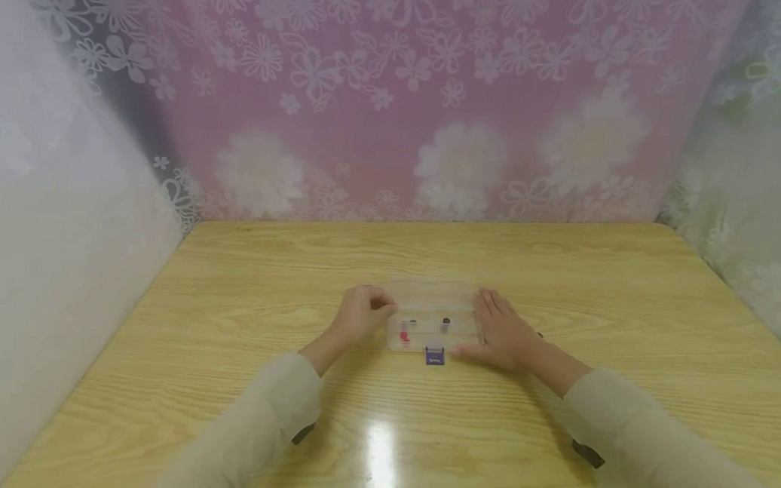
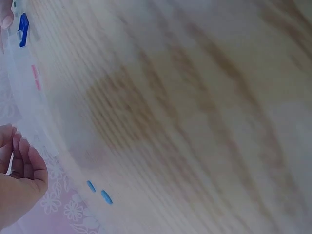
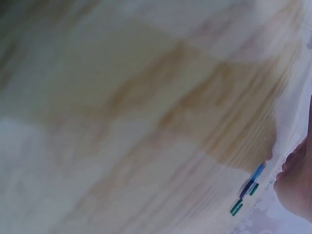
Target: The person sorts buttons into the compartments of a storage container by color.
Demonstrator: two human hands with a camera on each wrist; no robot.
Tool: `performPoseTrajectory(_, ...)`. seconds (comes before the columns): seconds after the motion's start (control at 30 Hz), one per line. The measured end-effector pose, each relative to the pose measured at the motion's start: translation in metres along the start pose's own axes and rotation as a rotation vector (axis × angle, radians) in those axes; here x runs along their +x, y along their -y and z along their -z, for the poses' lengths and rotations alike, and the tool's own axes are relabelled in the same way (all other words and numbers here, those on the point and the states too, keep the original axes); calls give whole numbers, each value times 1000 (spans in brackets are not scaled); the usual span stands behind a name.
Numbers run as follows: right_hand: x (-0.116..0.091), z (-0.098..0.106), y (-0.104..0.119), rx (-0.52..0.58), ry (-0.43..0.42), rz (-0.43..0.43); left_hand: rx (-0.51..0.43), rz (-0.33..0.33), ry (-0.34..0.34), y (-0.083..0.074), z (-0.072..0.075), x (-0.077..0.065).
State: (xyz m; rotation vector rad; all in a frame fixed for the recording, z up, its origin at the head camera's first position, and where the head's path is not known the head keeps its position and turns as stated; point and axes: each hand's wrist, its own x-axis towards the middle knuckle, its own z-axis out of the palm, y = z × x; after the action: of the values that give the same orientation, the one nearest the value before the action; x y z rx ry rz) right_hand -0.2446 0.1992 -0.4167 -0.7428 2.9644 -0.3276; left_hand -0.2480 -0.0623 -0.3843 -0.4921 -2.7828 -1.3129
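A clear plastic box (image 1: 419,314) with a blue latch (image 1: 435,356) at its front lies between my hands. Inside it show small dark pieces (image 1: 446,321) and a pink piece (image 1: 404,336). My left hand (image 1: 361,311) pinches the box's left edge between thumb and fingertips; the left wrist view shows those fingers curled in. Along the right side of the box my right hand (image 1: 503,335) lies with fairly straight fingers, its thumb by the front edge near the latch. The right wrist view catches only part of this hand (image 3: 296,183).
Two small blue pieces (image 2: 99,191) lie on the wooden table (image 1: 238,286), seen in the left wrist view. Beside the right hand, small blue and green pieces (image 3: 237,206) lie on the table. A flowered pink curtain (image 1: 372,122) hangs behind the table's far edge.
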Motion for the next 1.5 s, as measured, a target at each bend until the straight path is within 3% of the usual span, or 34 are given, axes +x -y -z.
performPoseTrajectory(0.2,0,1,1,-6,2,-2,-4,7,-15,10,6,-3)
performPoseTrajectory(0.57,-1,0,1,-2,-8,9,0,75,-42,19,19,-4)
performPoseTrajectory(1.07,0,-1,-1,0,-5,6,-29,170,-87,45,32,-10)
performPoseTrajectory(1.3,0,0,0,-6,-8,9,40,157,-44,59,35,-13)
performPoseTrajectory(1.5,-2,1,0,-1,-13,14,48,148,18,62,36,-13)
